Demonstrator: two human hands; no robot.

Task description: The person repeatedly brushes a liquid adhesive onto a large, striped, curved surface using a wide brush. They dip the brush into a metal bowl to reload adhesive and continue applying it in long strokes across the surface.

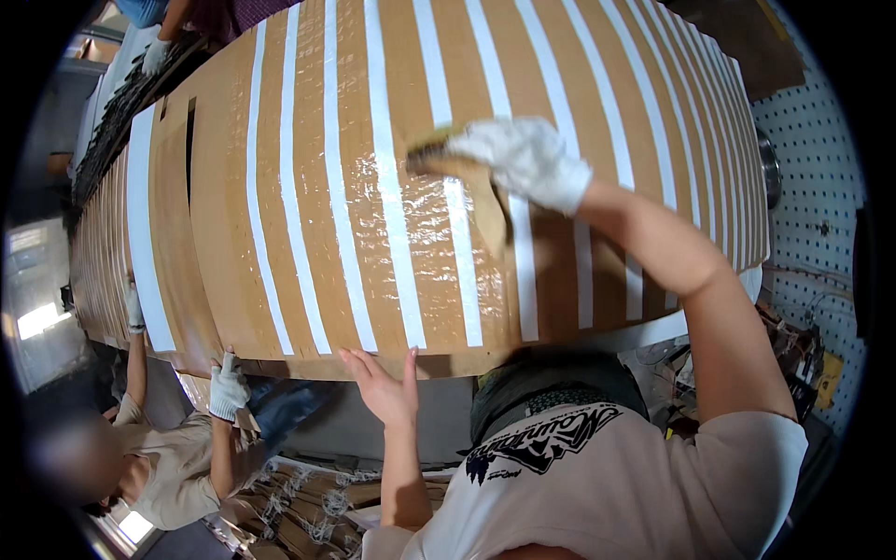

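Observation:
A wide cardboard sheet (pixel 219 271) with white stripes stretches across the table in front of me. Glossy wet-looking patches (pixel 364 177) cover the stripes left of my right hand. My right hand (pixel 532 163), in a white glove, is closed around a brush (pixel 431 157) with a dark, blurred end, held over the middle of the sheet. Below it shows a light brown shape (pixel 490 217), which I cannot make out. Bare and with its fingers apart, my left hand (pixel 385 387) rests against the sheet's near edge.
At left, a co-worker's gloved hands (pixel 229 390) touch the near edge of the cardboard. Another gloved hand (pixel 156 56) shows at the far left. A perforated panel (pixel 817 187) stands on the right, with cluttered wires and parts below. Cardboard scraps (pixel 299 499) lie on the floor.

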